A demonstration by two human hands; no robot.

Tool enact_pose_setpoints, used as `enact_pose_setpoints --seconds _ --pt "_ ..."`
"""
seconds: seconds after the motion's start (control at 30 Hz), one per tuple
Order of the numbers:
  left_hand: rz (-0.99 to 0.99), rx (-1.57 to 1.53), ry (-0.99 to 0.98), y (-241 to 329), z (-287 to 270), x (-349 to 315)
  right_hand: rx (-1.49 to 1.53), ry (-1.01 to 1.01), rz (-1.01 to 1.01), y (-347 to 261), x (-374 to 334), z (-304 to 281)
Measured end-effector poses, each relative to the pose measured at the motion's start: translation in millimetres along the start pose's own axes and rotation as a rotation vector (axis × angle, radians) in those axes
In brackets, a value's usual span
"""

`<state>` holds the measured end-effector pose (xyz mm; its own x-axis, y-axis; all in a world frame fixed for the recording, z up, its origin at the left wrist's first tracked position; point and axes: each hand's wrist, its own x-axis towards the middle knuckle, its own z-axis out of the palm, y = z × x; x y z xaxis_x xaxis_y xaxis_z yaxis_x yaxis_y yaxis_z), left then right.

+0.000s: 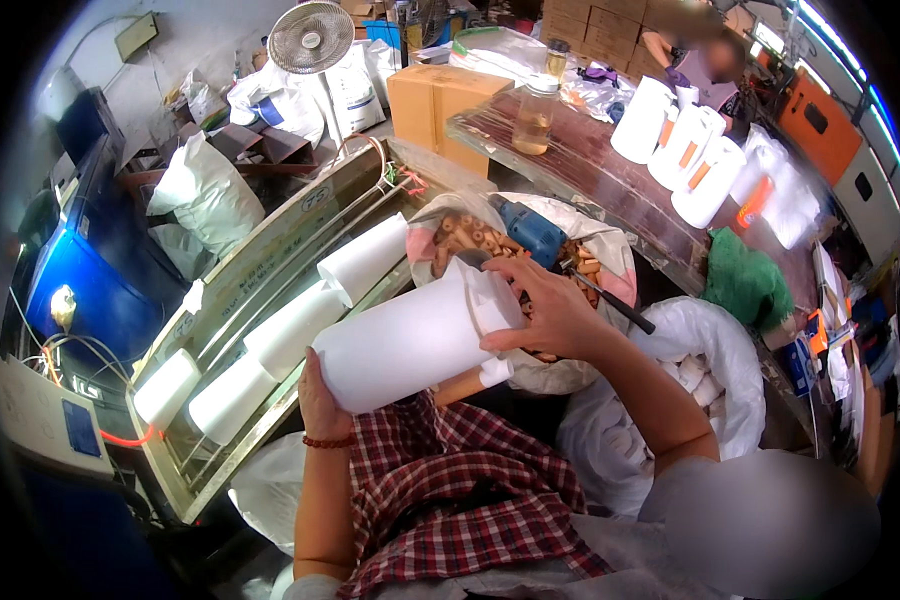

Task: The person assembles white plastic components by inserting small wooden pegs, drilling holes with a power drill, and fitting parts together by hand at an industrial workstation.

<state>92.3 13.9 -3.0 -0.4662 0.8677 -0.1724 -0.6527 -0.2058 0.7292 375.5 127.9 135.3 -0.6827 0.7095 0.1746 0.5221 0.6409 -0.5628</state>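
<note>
I hold a white jug [405,340] tilted across my lap, its base toward the left and its rim toward the right. My left hand [324,402] presses round the base end. At the rim end, my right hand [550,305] grips with fingers and thumb curled over the edge. Below the jug's body shows a brown handle [460,385] with a white end piece, partly hidden. Just beyond my right hand lies a blue power drill [532,232] on an open sack [622,262] of brown handle pieces [460,240].
A long frame [315,205] with several white cylindrical bodies [295,325] lies on the left. On the right is a plastic bag [740,375] of white parts. Finished-looking white jugs [685,145] stand on the brown table [590,165], with a person [715,75] behind.
</note>
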Motion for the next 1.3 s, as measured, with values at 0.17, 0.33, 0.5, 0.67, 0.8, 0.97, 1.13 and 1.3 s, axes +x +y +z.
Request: enact_pose_setpoints --seconds 0.17,0.33,0.5,0.67,0.8,0.97,1.13,1.3 --pt "-0.040 -0.015 -0.006 2 7 -4 0.052 0.130 -0.038 -3 -2 9" --pt "-0.097 -0.022 -0.049 -3 8 -3 -0.027 0.287 -0.186 7 -3 12" --pt "-0.068 0.004 -0.017 -2 11 -5 -0.122 0.081 0.175 6 5 1" --pt "-0.051 0.100 -0.069 -2 17 -8 -0.191 0.292 0.072 42 11 6" --pt "-0.074 0.082 -0.029 -2 19 -7 -0.136 0.536 -0.109 42 12 20" --pt "-0.103 0.012 -0.056 3 9 -3 -0.063 0.285 -0.016 19 -11 7" --pt "-0.133 -0.022 -0.064 4 6 1 0.303 0.114 -0.144 -12 -26 -7" --pt "-0.169 -0.011 -0.032 0 8 -1 -0.193 0.089 -0.287 -7 -12 -18"
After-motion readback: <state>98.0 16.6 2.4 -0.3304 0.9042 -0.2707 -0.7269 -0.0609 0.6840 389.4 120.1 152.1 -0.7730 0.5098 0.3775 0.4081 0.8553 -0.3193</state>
